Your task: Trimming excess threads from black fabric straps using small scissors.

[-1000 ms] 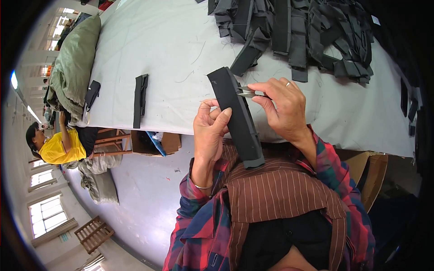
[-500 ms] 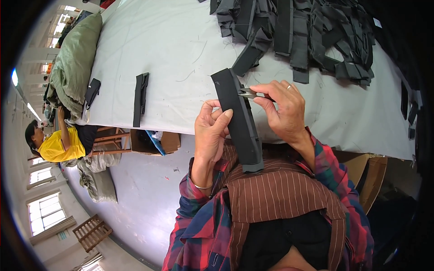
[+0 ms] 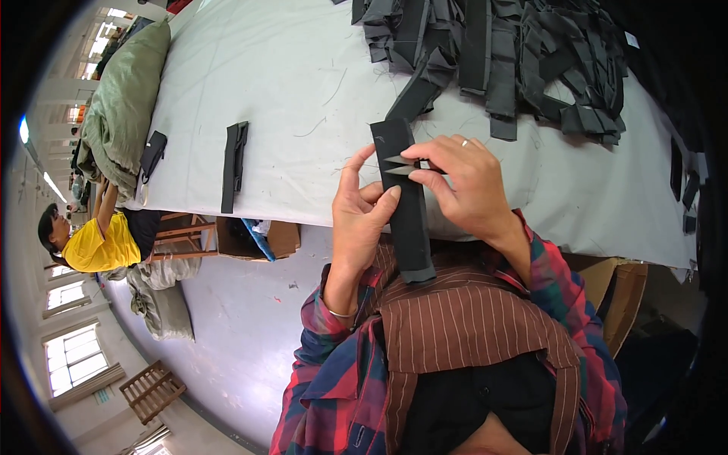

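A long black fabric strip [image 3: 410, 220] is held up over the table's near edge, its lower end close to my apron. My left hand [image 3: 361, 205] grips it from the left side, thumb on the front face and the index finger stretched up along the edge. In my right hand [image 3: 466, 182] is a pair of thread snips [image 3: 400, 166], pinched between thumb and fingers. The two pointed blades are spread apart and lie across the front of the strip, toward its upper part. The fingers behind the strip are partly hidden.
A heap of black fabric strips [image 3: 500, 61] covers the table's far right. One folded strip [image 3: 234, 167] and a small black piece [image 3: 153, 155] lie on the white tabletop [image 3: 296, 98] to the left. Beyond are a green sack [image 3: 125, 106], a person in yellow [image 3: 98, 241] and a cardboard box [image 3: 284, 240].
The strip has turned more upright. The snips have moved left from the strip's right edge to over its front, and the blades have spread. My left index finger has straightened upward.
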{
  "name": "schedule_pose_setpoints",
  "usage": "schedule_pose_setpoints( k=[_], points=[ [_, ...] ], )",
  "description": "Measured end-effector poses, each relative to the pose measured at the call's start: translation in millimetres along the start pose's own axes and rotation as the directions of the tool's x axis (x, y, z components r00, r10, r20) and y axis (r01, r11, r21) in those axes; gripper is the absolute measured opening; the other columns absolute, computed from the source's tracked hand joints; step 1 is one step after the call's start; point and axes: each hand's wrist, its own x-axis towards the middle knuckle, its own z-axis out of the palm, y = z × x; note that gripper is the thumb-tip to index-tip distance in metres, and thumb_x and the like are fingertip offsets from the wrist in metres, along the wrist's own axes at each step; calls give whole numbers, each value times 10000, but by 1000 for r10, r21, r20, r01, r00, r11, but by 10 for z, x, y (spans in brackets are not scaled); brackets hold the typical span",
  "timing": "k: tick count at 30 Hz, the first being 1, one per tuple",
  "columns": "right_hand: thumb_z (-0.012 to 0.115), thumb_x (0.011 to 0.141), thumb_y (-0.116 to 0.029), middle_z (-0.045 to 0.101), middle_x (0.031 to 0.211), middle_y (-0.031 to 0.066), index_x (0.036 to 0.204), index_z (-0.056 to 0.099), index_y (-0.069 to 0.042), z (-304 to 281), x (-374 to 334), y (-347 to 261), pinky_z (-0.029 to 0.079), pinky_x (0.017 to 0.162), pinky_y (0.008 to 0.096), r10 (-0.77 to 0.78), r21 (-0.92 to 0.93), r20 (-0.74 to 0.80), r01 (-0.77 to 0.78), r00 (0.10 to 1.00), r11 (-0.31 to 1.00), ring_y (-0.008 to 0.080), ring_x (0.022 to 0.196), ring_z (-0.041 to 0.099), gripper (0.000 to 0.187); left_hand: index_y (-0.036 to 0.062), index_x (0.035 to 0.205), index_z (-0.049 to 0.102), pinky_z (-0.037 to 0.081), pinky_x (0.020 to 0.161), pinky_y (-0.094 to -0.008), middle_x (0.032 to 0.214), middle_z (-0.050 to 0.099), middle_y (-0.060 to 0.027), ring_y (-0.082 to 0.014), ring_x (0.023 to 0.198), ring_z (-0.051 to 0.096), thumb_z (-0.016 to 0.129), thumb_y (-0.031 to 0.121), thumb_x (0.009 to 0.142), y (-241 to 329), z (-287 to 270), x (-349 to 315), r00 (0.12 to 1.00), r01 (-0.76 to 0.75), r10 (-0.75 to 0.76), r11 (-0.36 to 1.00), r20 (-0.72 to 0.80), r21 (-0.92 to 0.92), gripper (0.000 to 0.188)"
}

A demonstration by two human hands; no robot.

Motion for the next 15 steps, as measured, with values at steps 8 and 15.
schedule_pose_setpoints(
  k=[8, 15],
  points=[
    [696, 737, -111, 599, 711, 16, 914, 651, -115, -37, 19, -5, 366, 600, 332, -72, -151, 140, 93, 988, 984, 214, 625, 521, 183, -19, 1390, 349, 467, 659, -190, 840, 643, -44, -56, 725, 573, 560, -68, 842, -99, -123, 1, 994, 56, -60, 997, 88, 43, 589],
    [690, 758, -145, 607, 715, 13, 908, 646, -113, -61, 129, 126, 384, 612, 337, -42, -116, -35, 37, 999, 993, 214, 639, 541, 160, -5, 1390, 381, 433, 617, -181, 809, 616, -21, -40, 671, 528, 538, -78, 830, -13, 3, -11, 995, 86, -86, 996, 44, 11, 586]
  ],
)
